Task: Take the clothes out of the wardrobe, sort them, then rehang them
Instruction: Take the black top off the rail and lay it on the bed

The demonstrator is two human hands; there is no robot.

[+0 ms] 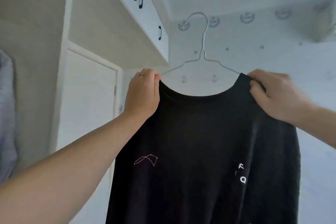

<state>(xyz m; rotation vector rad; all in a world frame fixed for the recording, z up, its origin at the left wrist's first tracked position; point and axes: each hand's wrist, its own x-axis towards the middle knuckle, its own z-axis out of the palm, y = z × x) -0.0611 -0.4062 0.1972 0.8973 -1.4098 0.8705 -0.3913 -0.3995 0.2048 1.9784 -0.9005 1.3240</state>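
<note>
A black T-shirt (200,142) with a small pink line drawing on the chest hangs in front of me on a thin silver wire hanger (203,42). The hanger's hook and upper arms stick up out of the neck opening; its lower part is hidden inside the shirt. My left hand (141,94) grips the shirt's left shoulder at the collar edge. My right hand (272,94) pinches the right shoulder fabric at the collar. I hold the shirt up high, in the air.
White upper cabinets (141,14) with black handles run above on the left. A white door (87,96) stands below them. A grey garment (7,114) hangs at the far left edge. Pale wallpaper with anchor prints (272,51) is behind the shirt.
</note>
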